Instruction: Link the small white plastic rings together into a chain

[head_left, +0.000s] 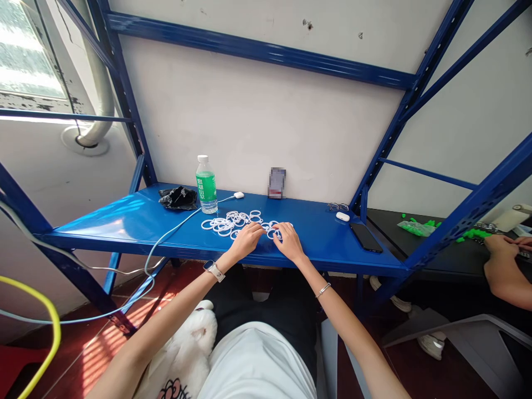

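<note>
White shirt (257, 363), plain. Black trousers (288, 307) just beyond the shirt. Ahead of the shirt, leftward: dark-faced watch (213, 270), pale strap; rightward: slim silver-toned bracelet (323, 290).

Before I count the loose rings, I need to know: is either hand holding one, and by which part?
That cannot be told: the left hand and right hand are at the white rings, but any grip is too small to make out.
</note>
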### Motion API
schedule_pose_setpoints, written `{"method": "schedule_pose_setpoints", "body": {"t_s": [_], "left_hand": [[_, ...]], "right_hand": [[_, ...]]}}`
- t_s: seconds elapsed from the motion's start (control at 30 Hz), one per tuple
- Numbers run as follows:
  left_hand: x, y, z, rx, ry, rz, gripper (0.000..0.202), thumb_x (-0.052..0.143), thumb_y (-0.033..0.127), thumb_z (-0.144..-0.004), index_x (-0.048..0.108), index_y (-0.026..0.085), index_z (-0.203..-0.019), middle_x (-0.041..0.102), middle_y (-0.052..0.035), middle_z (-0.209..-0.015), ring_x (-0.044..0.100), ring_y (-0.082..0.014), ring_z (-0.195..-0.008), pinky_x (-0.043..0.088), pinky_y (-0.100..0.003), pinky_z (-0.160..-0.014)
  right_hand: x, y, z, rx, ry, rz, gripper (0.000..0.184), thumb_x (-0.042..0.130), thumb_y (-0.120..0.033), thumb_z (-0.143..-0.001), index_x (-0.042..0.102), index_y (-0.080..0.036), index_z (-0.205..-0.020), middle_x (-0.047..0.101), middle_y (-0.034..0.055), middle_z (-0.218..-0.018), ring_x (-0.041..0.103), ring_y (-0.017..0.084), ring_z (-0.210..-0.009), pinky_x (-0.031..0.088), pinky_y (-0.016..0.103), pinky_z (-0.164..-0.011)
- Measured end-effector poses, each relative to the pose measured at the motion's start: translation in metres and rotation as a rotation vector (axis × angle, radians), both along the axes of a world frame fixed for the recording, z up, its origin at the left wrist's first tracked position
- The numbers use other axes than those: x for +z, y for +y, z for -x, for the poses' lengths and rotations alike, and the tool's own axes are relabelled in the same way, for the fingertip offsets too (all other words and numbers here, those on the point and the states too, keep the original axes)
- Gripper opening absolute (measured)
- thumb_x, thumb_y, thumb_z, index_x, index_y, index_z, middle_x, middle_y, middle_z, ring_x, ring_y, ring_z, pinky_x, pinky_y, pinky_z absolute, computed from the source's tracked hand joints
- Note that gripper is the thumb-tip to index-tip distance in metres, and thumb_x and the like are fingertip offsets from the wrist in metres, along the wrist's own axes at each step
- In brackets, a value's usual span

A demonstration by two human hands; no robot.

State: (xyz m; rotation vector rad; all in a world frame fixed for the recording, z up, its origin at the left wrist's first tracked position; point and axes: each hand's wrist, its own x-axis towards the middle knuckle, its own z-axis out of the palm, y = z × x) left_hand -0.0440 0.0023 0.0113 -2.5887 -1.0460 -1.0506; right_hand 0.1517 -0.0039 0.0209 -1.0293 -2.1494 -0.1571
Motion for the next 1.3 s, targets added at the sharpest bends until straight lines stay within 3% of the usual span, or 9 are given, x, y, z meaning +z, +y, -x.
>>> {"method": "schedule_pose_setpoints", "body": {"t_s": [0.5,0.83,1.3], "left_hand": [[-0.011,0.001,0.000,-0.022,0.201,-0.223,0.031,0.036,0.002,-0.090,0.063,0.016,-0.090,0.063,-0.0094,-0.097,0.054,-0.0220,-0.093,0.047,-0.033,-0.072],[-0.013,0.002,0.000,-0.038,0.191,-0.249,0.030,0.037,0.001,-0.089,0.064,0.016,-0.088,0.064,-0.0090,-0.096,0.056,-0.0220,-0.093,0.049,-0.033,-0.072],[-0.016,0.002,0.001,-0.053,0.209,-0.260,0.029,0.040,0.002,-0.088,0.065,0.017,-0.087,0.066,-0.0087,-0.098,0.057,-0.0223,-0.098,0.050,-0.035,-0.076]], "right_hand": [[-0.003,0.003,-0.001,0.038,-0.038,-0.006,0.029,0.043,-0.019,-0.092,0.058,-0.017,-0.118,0.064,0.0105,-0.112,0.055,0.025,-0.106,0.046,0.043,-0.092],[-0.004,0.005,-0.001,0.042,-0.084,-0.023,0.025,0.040,-0.023,-0.096,0.061,-0.019,-0.109,0.065,0.0097,-0.106,0.056,0.024,-0.102,0.048,0.041,-0.088],[-0.003,0.004,-0.001,0.021,-0.114,-0.023,0.032,0.036,-0.027,-0.099,0.058,-0.019,-0.121,0.064,0.0099,-0.114,0.054,0.025,-0.106,0.046,0.041,-0.090]]}}
